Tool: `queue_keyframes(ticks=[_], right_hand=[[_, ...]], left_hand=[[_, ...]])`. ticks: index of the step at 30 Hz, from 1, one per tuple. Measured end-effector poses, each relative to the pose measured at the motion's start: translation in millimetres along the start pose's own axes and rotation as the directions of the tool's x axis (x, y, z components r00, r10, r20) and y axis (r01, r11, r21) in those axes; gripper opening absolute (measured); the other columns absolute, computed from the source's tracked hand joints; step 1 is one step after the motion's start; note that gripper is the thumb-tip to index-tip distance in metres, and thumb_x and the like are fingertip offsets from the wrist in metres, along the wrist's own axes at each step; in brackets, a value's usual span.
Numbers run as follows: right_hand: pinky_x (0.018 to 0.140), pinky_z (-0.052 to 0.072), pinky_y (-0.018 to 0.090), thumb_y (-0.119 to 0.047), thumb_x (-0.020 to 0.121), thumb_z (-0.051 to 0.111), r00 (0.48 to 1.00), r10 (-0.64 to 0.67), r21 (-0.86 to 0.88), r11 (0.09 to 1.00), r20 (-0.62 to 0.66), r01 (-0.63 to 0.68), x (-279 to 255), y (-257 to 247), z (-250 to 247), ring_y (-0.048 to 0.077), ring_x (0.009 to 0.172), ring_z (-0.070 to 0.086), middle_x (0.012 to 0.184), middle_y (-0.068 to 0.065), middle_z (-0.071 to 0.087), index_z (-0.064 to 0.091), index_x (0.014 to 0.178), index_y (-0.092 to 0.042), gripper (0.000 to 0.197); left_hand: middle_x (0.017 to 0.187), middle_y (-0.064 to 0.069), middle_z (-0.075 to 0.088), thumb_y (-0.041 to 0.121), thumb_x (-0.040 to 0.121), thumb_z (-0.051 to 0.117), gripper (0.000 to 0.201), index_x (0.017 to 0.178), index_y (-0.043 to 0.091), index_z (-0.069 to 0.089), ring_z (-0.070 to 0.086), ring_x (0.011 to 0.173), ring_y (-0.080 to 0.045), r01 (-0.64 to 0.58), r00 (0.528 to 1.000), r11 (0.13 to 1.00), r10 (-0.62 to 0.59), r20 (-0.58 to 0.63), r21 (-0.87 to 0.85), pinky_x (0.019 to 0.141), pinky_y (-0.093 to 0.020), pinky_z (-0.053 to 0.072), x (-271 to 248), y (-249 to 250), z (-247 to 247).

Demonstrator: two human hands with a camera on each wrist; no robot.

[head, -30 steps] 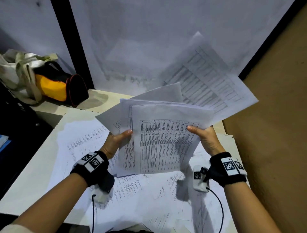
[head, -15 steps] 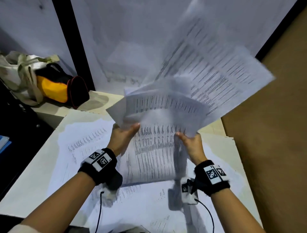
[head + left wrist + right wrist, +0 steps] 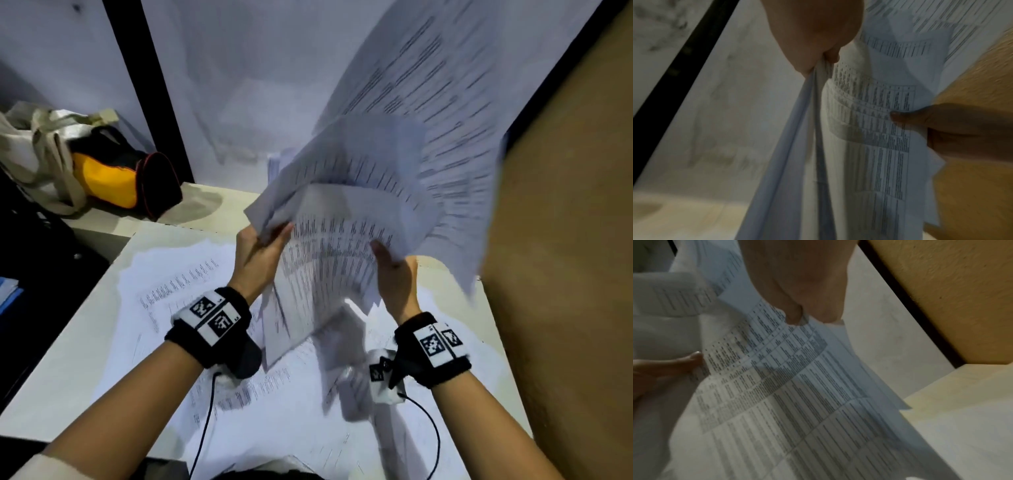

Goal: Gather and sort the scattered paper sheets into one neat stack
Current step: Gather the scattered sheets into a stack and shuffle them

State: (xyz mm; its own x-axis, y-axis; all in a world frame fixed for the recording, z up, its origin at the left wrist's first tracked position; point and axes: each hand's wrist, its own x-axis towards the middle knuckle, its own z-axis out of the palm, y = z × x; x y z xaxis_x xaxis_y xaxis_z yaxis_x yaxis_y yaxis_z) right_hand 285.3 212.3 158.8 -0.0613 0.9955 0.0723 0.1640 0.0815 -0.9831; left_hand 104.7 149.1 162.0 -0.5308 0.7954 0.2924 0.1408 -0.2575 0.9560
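Holding a fanned, blurred bundle of sheets [image 3: 342, 260] up over the tabletop [image 3: 85, 342], the left hand [image 3: 260, 257] pinches its left edge while the right hand [image 3: 394, 274] grips the right edge. More sheets [image 3: 274, 428] lie scattered flat below.

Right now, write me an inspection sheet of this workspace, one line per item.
Surface: pale table, mostly covered by paper.
Job's things: fanned bundle of printed sheets held up in the air, edges uneven and blurred; loose sheets lie spread on the table.
Clutter: yellow and black bag with a beige tote at the far left corner.
Grippers: left hand pinches the bundle's left edge; right hand holds its right edge, thumb on the front.
Cables: black cables run from both wristbands toward the near edge.
Surroundings: pale wall with a black post; brown panel on the right.
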Motion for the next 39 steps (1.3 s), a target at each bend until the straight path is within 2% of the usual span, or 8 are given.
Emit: queue_keyframes(ticks=[3,8,13,24,30,33,37,39], right_hand=[[0.070,0.054,0.020,-0.007,0.088,0.059,0.998,-0.054,0.087,0.995,-0.030,0.057,11.3,-16.7,-3.5,0.011,0.074,0.063,0.098,0.017,0.066,0.059,0.102,0.003,0.017],[0.080,0.047,0.006,-0.014,0.082,0.068,0.985,0.091,0.139,0.984,0.146,-0.111,12.9,-1.0,-12.6,-0.009,0.082,0.062,0.101,-0.004,0.063,0.058,0.116,-0.009,0.037],[0.097,0.049,0.035,-0.026,0.061,0.081,0.959,0.193,0.130,0.966,0.209,-0.222,4.1,28.0,-17.6,0.014,0.096,0.067,0.105,0.007,0.067,0.059,0.115,0.001,0.064],[0.076,0.055,0.022,-0.015,0.054,0.083,0.979,-0.051,0.229,0.973,0.195,0.005,26.9,-12.1,-30.4,0.013,0.083,0.070,0.082,-0.004,0.074,0.063,0.097,-0.003,0.049],[0.094,0.050,0.040,0.000,0.071,0.074,0.914,0.219,-0.134,0.974,0.342,-0.183,23.8,39.2,-17.2,0.023,0.091,0.064,0.098,0.011,0.066,0.059,0.106,0.000,0.037],[0.074,0.053,0.037,-0.007,0.074,0.073,0.946,0.246,-0.198,0.959,0.212,-0.205,20.7,54.2,-16.3,0.027,0.074,0.063,0.077,0.013,0.066,0.063,0.078,-0.004,0.011],[0.060,0.047,0.030,-0.013,0.078,0.071,0.982,0.150,-0.150,0.980,0.111,-0.133,16.1,42.9,-16.1,0.013,0.053,0.057,0.064,0.006,0.060,0.058,0.066,-0.012,0.018],[0.058,0.044,0.023,-0.013,0.080,0.069,0.992,0.102,-0.111,0.989,0.073,-0.093,16.8,32.7,-11.6,0.010,0.057,0.055,0.067,0.000,0.059,0.056,0.066,-0.019,0.020]], left_hand=[[0.082,0.032,0.067,-0.002,0.087,0.056,0.029,0.101,0.023,0.060,0.059,0.083,0.013,-0.074,0.997,0.994,0.074,-0.004,-0.076,0.078,-0.009,0.046,15.2,25.3,3.6],[0.082,0.017,0.069,0.006,0.084,0.063,0.019,0.102,0.012,0.063,0.064,0.079,0.010,0.041,0.998,0.999,-0.040,0.039,-0.023,0.075,-0.011,0.050,11.0,10.4,-4.3],[0.083,0.001,0.065,0.003,0.081,0.065,0.015,0.086,0.016,0.061,0.065,0.070,0.003,0.181,0.983,0.983,-0.181,0.036,0.002,0.065,-0.015,0.053,-6.3,-25.2,-13.1],[0.081,0.001,0.061,0.004,0.077,0.071,0.023,0.092,0.013,0.056,0.060,0.068,0.005,0.190,0.978,0.974,-0.199,0.066,0.123,0.068,-0.015,0.052,-6.5,-39.9,-18.4],[0.075,0.002,0.058,0.001,0.083,0.063,0.015,0.096,0.005,0.057,0.057,0.066,0.000,0.186,0.982,0.981,-0.185,-0.028,0.047,0.057,-0.007,0.046,-10.7,-35.7,-5.3],[0.073,0.004,0.057,-0.002,0.083,0.061,0.015,0.095,0.004,0.056,0.059,0.060,0.003,0.198,0.980,0.980,-0.197,-0.037,0.016,0.052,-0.004,0.044,-7.8,-29.5,-1.7],[0.059,0.004,0.058,0.022,0.071,0.078,0.022,0.070,0.010,0.060,0.057,0.054,-0.005,0.327,0.923,0.939,-0.342,0.177,0.110,0.056,-0.018,0.048,0.1,-45.0,-20.7],[0.067,-0.002,0.060,0.024,0.074,0.075,0.019,0.076,0.010,0.062,0.056,0.064,-0.016,0.340,0.901,0.920,-0.378,0.214,0.195,0.067,-0.028,0.048,-1.0,-47.6,-20.6]])
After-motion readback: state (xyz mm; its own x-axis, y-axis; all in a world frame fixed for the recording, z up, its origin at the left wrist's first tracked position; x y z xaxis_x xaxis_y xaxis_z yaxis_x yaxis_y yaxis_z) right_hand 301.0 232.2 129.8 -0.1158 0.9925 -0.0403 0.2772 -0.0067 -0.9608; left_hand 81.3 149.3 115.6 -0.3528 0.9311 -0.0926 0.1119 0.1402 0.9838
